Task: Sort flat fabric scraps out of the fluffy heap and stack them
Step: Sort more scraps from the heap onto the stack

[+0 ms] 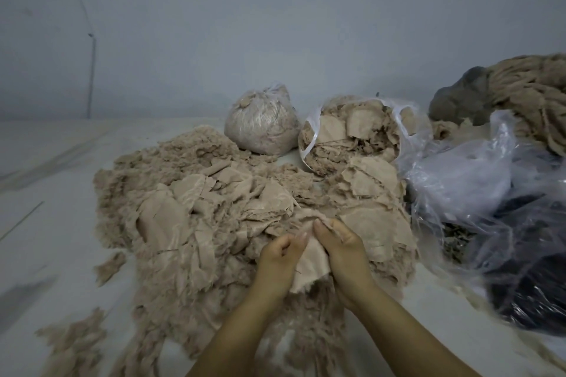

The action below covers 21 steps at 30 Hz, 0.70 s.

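A wide beige heap of fluffy fibre [171,156] mixed with flat scraps covers the white floor in front of me. Both my hands sit at its near middle. My left hand [280,257] and my right hand [340,251] each pinch the same flat beige scrap [309,266], which hangs between them over the heap. Just right of my hands lies a layered pile of flat scraps [376,232]. More flat pieces [171,223] lie loose on the heap's left side.
A tied plastic bag of fluff [260,125] and an open bag of scraps [352,131] stand behind the heap. Crumpled clear plastic over dark material [502,217] fills the right. Thick beige yarn [533,92] lies at the far right. Small tufts [110,266] dot the floor.
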Each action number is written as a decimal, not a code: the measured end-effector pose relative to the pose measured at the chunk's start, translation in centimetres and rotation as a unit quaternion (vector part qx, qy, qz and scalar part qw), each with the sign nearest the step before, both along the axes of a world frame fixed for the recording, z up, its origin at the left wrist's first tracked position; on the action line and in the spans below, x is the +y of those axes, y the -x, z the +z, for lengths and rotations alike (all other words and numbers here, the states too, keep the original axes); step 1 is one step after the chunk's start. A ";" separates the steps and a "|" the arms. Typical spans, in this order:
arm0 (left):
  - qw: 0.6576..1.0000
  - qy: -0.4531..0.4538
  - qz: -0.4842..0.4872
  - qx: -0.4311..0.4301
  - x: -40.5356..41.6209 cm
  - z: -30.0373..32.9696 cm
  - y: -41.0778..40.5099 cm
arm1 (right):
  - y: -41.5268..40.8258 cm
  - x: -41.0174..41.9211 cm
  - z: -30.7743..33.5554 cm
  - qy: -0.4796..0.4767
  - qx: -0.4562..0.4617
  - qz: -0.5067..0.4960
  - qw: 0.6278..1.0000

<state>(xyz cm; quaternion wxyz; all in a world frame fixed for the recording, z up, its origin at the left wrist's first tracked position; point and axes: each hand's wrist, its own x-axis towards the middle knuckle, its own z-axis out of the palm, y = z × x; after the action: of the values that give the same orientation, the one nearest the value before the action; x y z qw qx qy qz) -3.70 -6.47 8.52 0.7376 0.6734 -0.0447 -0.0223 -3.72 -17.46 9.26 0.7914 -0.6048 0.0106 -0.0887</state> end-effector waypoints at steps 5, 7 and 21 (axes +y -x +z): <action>0.997 0.073 0.009 0.023 0.6 0.1 -0.5 | 0.0 -0.5 -0.9 -0.010 -0.008 -0.076 0.997; 0.997 0.072 0.026 0.030 0.7 0.0 -0.5 | 0.0 -0.4 -1.2 -0.005 -0.009 -0.086 0.996; 0.988 -0.112 0.102 -0.019 4.1 -0.7 -2.0 | -6.5 -8.6 1.9 0.091 0.027 -0.219 0.971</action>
<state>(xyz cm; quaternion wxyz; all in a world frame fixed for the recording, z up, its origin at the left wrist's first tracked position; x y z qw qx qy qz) -1.72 -2.41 7.78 0.6549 0.7532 0.0130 0.0610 2.80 -26.07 11.16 0.6934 -0.6597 0.1560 -0.2444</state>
